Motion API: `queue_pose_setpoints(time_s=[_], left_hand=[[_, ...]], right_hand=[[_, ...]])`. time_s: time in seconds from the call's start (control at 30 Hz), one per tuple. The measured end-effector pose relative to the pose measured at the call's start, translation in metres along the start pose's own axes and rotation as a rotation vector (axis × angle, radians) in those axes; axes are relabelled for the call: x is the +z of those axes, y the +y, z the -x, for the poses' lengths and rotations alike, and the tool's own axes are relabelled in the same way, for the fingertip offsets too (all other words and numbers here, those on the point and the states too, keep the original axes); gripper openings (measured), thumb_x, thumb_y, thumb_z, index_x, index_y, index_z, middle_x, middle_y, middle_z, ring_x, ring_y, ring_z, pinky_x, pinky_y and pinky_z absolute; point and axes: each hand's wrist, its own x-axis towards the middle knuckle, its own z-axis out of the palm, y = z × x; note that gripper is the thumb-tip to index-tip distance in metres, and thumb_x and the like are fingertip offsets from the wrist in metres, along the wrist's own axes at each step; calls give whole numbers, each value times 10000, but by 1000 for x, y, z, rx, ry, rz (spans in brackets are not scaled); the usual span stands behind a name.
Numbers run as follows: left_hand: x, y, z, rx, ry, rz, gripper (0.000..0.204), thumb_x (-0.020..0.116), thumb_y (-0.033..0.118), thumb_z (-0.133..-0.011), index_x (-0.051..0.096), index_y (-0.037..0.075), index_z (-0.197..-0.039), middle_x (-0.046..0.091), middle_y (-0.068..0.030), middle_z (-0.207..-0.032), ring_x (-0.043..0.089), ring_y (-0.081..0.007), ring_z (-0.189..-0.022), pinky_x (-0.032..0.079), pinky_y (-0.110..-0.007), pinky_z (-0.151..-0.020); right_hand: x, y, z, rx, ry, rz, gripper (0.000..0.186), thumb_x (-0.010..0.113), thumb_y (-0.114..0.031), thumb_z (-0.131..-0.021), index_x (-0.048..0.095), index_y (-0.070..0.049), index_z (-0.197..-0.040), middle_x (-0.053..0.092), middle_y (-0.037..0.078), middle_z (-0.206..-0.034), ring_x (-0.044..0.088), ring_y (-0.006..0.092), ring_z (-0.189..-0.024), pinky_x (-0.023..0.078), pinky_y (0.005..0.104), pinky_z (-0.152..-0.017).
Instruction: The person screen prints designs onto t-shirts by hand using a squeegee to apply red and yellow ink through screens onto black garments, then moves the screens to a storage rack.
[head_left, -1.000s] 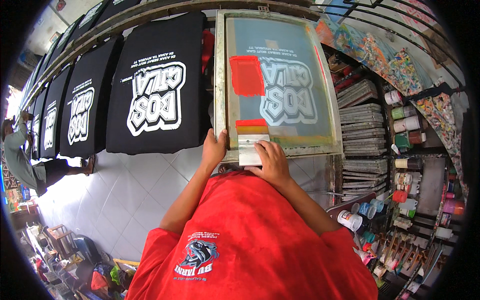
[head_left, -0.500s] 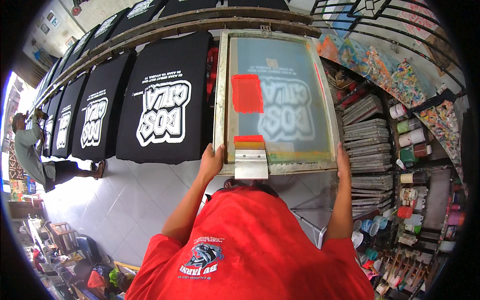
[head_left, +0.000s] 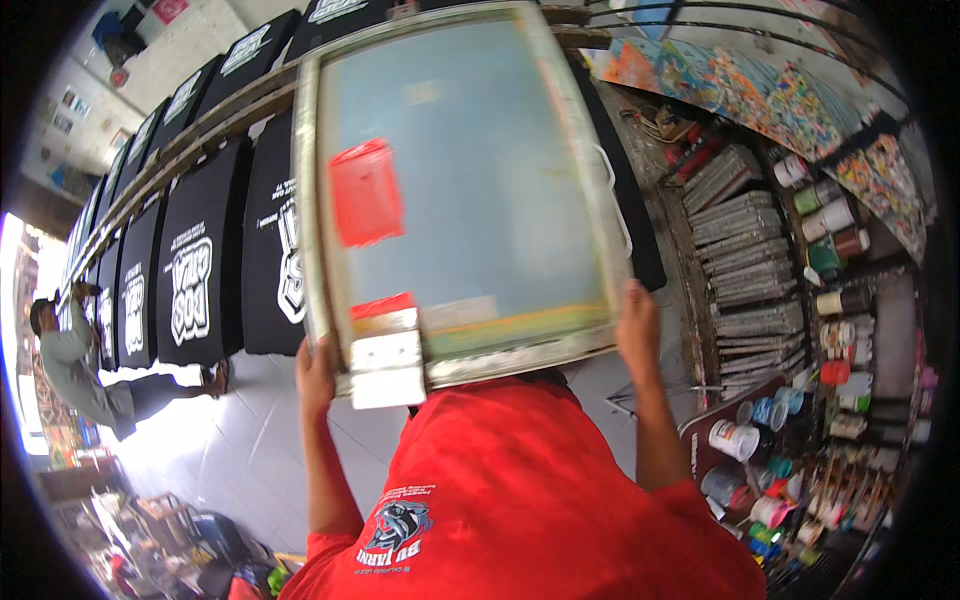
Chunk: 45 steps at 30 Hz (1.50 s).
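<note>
A large screen-printing frame [head_left: 455, 190] with grey-blue mesh and a red patch of ink is tilted up close in front of me. My left hand [head_left: 316, 375] grips its near left corner. My right hand [head_left: 638, 325] grips its near right edge. A squeegee [head_left: 385, 345] with a white handle and a red inked blade rests on the mesh by my left hand. Beneath the frame lies a black T-shirt [head_left: 275, 250] with a white print, mostly hidden.
A row of black printed T-shirts [head_left: 190, 285] runs along a long table to the left. Another person [head_left: 70, 365] bends at its far left end. On the right are stacked frames [head_left: 745, 260] and several paint jars [head_left: 830, 240]; more tubs [head_left: 735, 440] stand lower right.
My hands left the squeegee and moved out to the frame's two near sides. The frame has swung up off the shirt toward me and now fills much more of the view.
</note>
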Motion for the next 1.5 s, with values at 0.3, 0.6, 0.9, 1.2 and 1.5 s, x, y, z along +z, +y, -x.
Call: queue_pose_setpoints(time_s=[0.3, 0.6, 0.9, 1.2, 1.5], left_hand=[[-210, -130, -33, -41, 8, 35, 393, 451, 347, -1000, 561, -22, -1076, 594, -68, -948, 522, -136, -867, 431, -292, -777], [-279, -169, -63, -51, -141, 83, 407, 446, 351, -1003, 558, -26, -1106, 600, -76, -948, 535, -157, -872, 439, -312, -784], [-259, -167, -89, 1, -122, -20, 415, 471, 321, -991, 575, -73, -1071, 624, -142, -946, 551, -197, -867, 442, -342, -798], [-241, -151, -114, -54, -173, -7, 404, 518, 311, -960, 575, -80, -1044, 650, -137, -883, 576, -166, -816, 471, -325, -758], [-240, -169, -130, -3, -135, 39, 402, 529, 302, -951, 576, -89, -1032, 655, -160, -896, 587, -175, -821, 472, -328, -764]], right_hand=[[177, -126, 102, -33, -137, -168, 424, 400, -333, -988, 581, 14, -827, 617, 273, -804, 590, 473, -826, 452, 519, -704], [222, -171, 163, 70, -180, -53, 462, 365, -356, -1001, 604, 36, -945, 627, 280, -888, 575, 479, -887, 447, 507, -752], [231, -149, 163, 58, -67, -29, 493, 364, -358, -997, 628, 43, -888, 632, 288, -889, 589, 478, -878, 454, 504, -744], [221, -148, 151, 112, -95, 41, 597, 314, -421, -1008, 639, 77, -957, 645, 284, -902, 604, 464, -890, 451, 479, -772], [231, -158, 137, 101, -99, 17, 582, 310, -398, -1010, 640, 78, -963, 642, 291, -930, 599, 460, -914, 446, 462, -803]])
